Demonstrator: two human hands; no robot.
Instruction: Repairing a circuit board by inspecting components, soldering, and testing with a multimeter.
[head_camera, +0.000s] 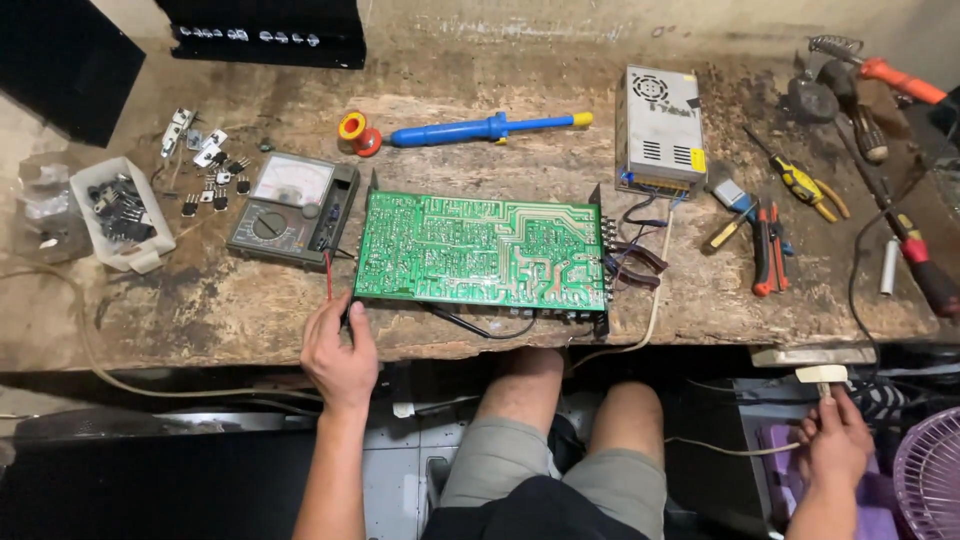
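Where hands (340, 350) flank it, circuit board (480, 250).

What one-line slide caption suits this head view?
Left hand grips the green printed circuit board corner on the worn wooden bench; right hand holds a cream mains plug.

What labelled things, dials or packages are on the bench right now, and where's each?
Analogue multimeter: left of the green circuit board, grey case, pale dial face.
Power supply box: beyond the board's right end, silver metal, yellow sticker.
Plastic bag: far left, clear, crumpled, beside a white parts tray.
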